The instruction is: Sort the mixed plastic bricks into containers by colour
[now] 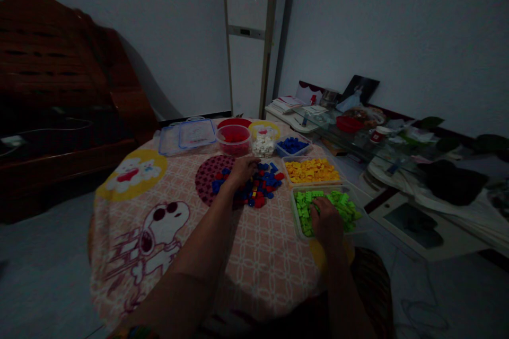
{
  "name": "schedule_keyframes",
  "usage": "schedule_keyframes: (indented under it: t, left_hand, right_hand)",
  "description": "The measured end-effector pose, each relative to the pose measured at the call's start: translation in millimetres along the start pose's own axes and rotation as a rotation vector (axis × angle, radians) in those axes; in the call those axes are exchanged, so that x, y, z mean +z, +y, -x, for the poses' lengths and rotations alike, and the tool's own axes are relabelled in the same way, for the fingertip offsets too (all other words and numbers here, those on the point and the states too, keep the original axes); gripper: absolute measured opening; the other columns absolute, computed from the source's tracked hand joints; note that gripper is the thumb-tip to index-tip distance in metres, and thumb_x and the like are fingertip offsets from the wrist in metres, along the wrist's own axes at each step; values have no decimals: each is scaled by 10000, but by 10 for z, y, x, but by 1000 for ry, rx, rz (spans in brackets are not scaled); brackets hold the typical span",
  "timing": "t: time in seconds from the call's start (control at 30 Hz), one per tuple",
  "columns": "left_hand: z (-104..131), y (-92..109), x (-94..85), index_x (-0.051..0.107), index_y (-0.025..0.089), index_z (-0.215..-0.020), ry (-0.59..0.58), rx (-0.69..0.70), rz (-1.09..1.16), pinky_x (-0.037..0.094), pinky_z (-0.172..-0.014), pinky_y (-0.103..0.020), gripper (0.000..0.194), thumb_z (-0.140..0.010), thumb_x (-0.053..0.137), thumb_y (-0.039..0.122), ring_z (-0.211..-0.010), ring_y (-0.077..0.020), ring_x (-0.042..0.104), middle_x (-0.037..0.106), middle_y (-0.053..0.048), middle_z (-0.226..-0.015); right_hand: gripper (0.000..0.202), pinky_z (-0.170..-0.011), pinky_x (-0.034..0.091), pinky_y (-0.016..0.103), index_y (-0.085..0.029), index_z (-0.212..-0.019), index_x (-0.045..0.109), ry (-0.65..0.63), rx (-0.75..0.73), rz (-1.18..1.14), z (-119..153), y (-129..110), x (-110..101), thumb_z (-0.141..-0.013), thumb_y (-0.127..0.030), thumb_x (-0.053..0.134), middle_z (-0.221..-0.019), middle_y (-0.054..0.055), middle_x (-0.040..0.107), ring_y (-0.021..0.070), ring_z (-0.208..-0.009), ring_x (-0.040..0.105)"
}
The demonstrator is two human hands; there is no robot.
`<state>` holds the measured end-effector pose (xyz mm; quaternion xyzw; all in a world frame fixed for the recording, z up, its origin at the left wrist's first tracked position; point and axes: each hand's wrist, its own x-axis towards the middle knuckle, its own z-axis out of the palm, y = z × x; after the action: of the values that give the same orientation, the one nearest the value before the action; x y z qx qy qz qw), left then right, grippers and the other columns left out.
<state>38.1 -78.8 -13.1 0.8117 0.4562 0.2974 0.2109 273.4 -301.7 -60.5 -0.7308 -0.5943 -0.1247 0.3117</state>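
Note:
My left hand (243, 170) reaches over a loose pile of blue and red toy building bricks (262, 183) on the table. Its fingers are bent together at the pile's far side, and whatever they hold is hidden. On the right, my right hand (328, 217) is in a clear plastic box (295, 212) of green building bricks (345, 212). Thumb and fingers are closed there around what looks like a green brick, partly covered by the hand. Beyond that box stands a box of yellow bricks (312, 170).
Behind the pile are a tub of red bricks (234, 142), white bricks (263, 145) and a box of blue bricks (293, 145). Clear lids (189, 135) lie at the back left. A patterned cloth (254, 254) covers the round table. A cluttered glass shelf (330, 130) stands right.

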Motion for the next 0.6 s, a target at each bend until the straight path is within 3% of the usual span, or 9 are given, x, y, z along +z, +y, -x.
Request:
schedule_keyframes:
  t: [0.17,0.3,0.47,0.6]
  left_hand:
    - [25,-161,-94,760,154,-1106,175,-98,-22,526,-986,-362,362,-863,492,125,-1048,-239,711,764,-111,-1111]
    - [66,-218,-104,773,179,-1033,113,-152,-137,546,-887,-366,277,-853,562,175,-940,-252,727,780,-122,-1000]
    - [80,-140,-25,792,208,-943,11,-178,-408,523,-839,-316,199,-809,645,217,-948,-266,717,783,-112,-983]
    - [85,-133,-6,789,214,-899,22,-164,-447,514,-800,-292,179,-825,627,228,-896,-242,713,785,-100,-939]
  right_hand:
    - [268,-930,495,388,-137,-1009,696,7,-8,4,1,-3,-5,-943,-216,449,-1080,161,703,258,-1023,631]
    - [256,-912,498,382,-143,-996,691,-11,-8,3,-2,-1,-7,-944,-214,451,-1056,152,704,250,-985,638]
    - [246,-927,495,375,-140,-1010,690,-10,-11,1,-2,1,-13,-940,-205,464,-1081,152,702,248,-1015,634]
    - [264,-937,497,397,-135,-1017,696,-7,-1,8,0,22,10,-940,-210,455,-1093,161,701,257,-1026,634]
